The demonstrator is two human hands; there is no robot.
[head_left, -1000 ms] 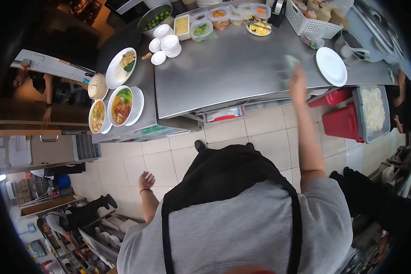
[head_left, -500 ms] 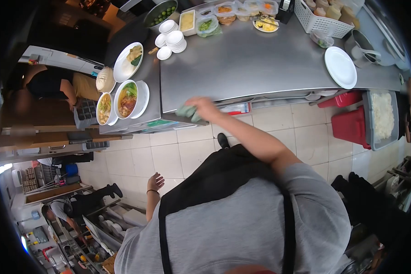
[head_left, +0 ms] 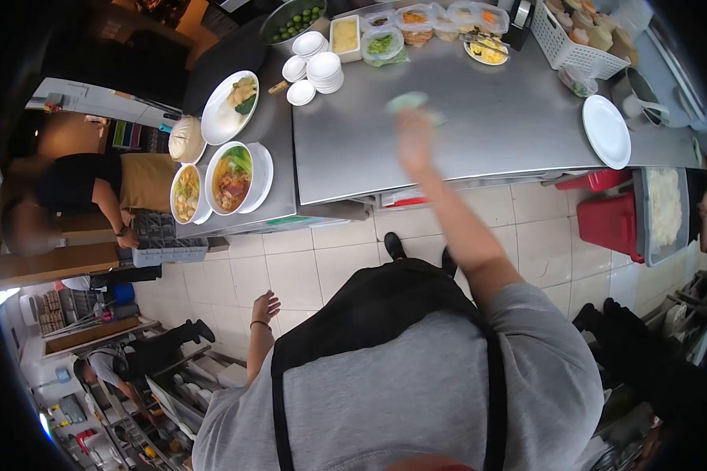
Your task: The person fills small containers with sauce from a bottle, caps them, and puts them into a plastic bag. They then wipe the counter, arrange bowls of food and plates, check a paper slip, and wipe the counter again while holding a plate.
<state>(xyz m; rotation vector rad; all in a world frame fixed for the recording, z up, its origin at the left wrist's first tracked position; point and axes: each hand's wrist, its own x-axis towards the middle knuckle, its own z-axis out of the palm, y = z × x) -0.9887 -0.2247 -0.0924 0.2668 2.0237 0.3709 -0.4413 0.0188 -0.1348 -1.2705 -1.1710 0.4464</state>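
Note:
My right hand (head_left: 414, 141), blurred by motion, is on a green cloth (head_left: 408, 102) above the steel counter (head_left: 353, 149). Down at my left side hangs my left hand (head_left: 265, 306), its fingers apart and holding nothing, with a dark band on the wrist. On the counter's left part stand two bowls of soup (head_left: 232, 179), an oval plate of food (head_left: 228, 110) and a pale round bun-like item (head_left: 186, 140). Stacked small white dishes (head_left: 324, 71) are behind, to the left of the cloth. An oval white plate (head_left: 606, 132) lies near the right front edge.
Food tubs (head_left: 381, 43), a yellow-topped plate (head_left: 487, 51) and a white basket (head_left: 565, 43) line the back. A red bin (head_left: 607, 226) and a grey tub (head_left: 665, 212) stand at right. One person (head_left: 94, 184) handles a grey rack (head_left: 169, 243) at left; others are farther off.
My right hand has moved with the cloth from the counter's front edge back and right over its top. The person at left has shifted nearer with the rack. My left hand has barely moved.

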